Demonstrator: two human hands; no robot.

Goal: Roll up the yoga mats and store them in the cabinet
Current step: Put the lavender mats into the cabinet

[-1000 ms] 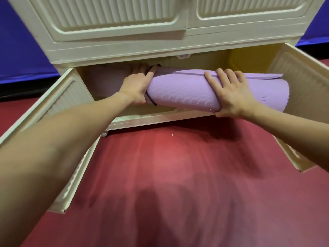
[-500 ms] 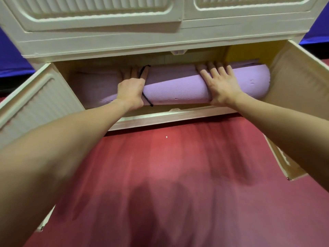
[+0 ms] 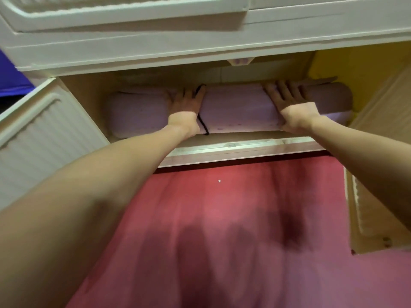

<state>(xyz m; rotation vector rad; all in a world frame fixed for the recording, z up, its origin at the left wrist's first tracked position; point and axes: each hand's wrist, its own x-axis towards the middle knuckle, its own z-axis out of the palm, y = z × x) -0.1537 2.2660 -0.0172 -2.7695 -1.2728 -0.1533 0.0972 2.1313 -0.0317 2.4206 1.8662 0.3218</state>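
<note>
Head view of the lower compartment of a cream cabinet (image 3: 138, 52), both lower doors swung open. A rolled purple yoga mat (image 3: 235, 107) lies on its side inside this compartment, resting on the compartment floor just behind the front sill (image 3: 233, 150). Its long axis runs left to right, parallel to the cabinet front; one end points toward the left door (image 3: 42, 130), the other toward the yellow inner wall (image 3: 347, 63) on the right. The right end sits slightly higher in the frame than the left, so the roll appears mildly tilted.

The left hand (image 3: 185, 105) lies flat on the front face of the roll, fingers straight and spread, pressing rather than clasping. Immediately right of this hand a thin black band (image 3: 202, 123) circles the mat; the index finger touches it near the top of the roll. Left of this hand the mat extends on to a rounded end.

The right hand (image 3: 289, 103) is likewise flat on the mat, fingers extended upward over the curve of the roll and apart from one another, nothing pinched. A loose outer flap (image 3: 320, 80) of the mat shows just above and right of these fingertips. Right of this hand only a short stretch of mat remains before its end.

Between the two hands the mat surface is bare. Both forearms reach forward over a red floor (image 3: 222, 218). The right door (image 3: 373, 196) stands open beside the right forearm. Above the hands, the closed upper doors (image 3: 124, 10) of the cabinet fill the top of the frame.
</note>
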